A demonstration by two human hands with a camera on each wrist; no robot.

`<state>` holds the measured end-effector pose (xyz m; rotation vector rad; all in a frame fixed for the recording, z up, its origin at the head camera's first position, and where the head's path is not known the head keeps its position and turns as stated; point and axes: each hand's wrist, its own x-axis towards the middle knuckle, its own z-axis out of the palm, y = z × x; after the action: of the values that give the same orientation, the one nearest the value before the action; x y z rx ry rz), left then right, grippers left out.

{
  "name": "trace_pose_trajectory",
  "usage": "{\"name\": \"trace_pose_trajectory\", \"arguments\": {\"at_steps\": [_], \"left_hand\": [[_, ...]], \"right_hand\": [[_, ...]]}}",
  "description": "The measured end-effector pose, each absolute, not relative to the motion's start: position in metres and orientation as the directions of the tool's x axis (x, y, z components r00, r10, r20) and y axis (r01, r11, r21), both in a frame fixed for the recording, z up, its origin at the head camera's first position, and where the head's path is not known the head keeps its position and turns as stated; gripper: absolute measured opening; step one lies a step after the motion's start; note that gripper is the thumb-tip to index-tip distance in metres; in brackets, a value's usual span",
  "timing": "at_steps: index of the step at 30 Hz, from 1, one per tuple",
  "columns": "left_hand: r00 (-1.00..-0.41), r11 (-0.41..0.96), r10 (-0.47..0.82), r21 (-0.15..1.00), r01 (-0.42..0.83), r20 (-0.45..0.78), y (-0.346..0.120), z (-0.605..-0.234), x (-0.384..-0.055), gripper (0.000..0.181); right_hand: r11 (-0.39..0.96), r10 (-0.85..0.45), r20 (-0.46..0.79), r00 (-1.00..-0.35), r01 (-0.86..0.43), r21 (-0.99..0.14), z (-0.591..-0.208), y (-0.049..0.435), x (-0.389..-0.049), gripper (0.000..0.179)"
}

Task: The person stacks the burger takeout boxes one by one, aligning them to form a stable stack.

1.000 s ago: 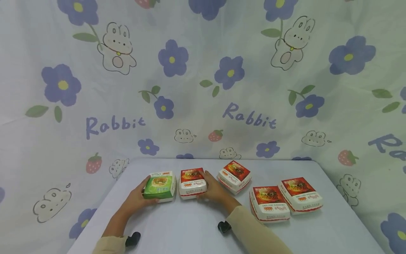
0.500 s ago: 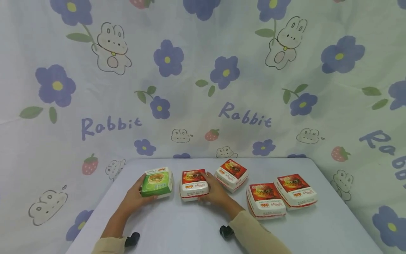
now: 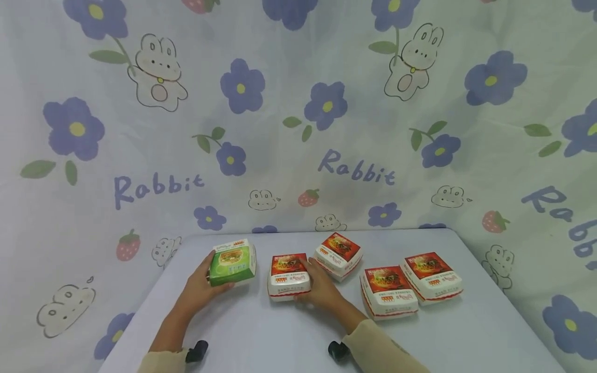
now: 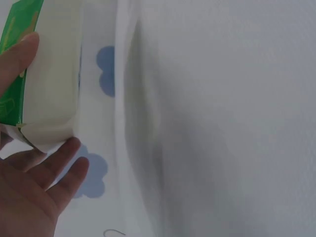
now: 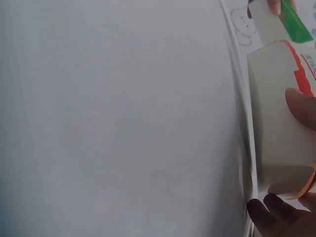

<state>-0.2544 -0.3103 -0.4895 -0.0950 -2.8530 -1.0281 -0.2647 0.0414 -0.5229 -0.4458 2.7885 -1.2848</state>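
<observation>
On the left of the table, my left hand (image 3: 200, 287) grips a green and white burger box (image 3: 231, 263) by its left side, thumb at the near face. In the left wrist view the green box (image 4: 54, 64) is slightly tilted, with fingertips under its lower edge. My right hand (image 3: 325, 290) holds a red and white burger box (image 3: 289, 277) from its right side. The right wrist view has the thumb on the white wall of that red box (image 5: 276, 113) and fingers by its lower corner. A gap separates the two held boxes.
Another red burger box (image 3: 338, 254) sits just behind my right hand, turned at an angle. Farther right, two more red boxes, one nearer (image 3: 389, 292) and one farther right (image 3: 432, 277), stand side by side. A patterned curtain (image 3: 280, 114) hangs behind the white table (image 3: 261, 342).
The green box has risen a little and tilted in my left hand. My right hand has brought its red box rightward and nearer, widening the gap. The head view has shifted slightly.
</observation>
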Motion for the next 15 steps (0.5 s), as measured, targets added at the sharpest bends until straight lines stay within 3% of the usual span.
{"name": "trace_pose_trajectory", "arguments": {"at_steps": [15], "left_hand": [[-0.977, 0.76, 0.071, 0.623, 0.184, 0.202, -0.28, -0.471, -0.248, 0.122]], "right_hand": [[0.648, -0.292, 0.066, -0.954, -0.248, -0.72, -0.512, 0.059, -0.236, 0.106]]}}
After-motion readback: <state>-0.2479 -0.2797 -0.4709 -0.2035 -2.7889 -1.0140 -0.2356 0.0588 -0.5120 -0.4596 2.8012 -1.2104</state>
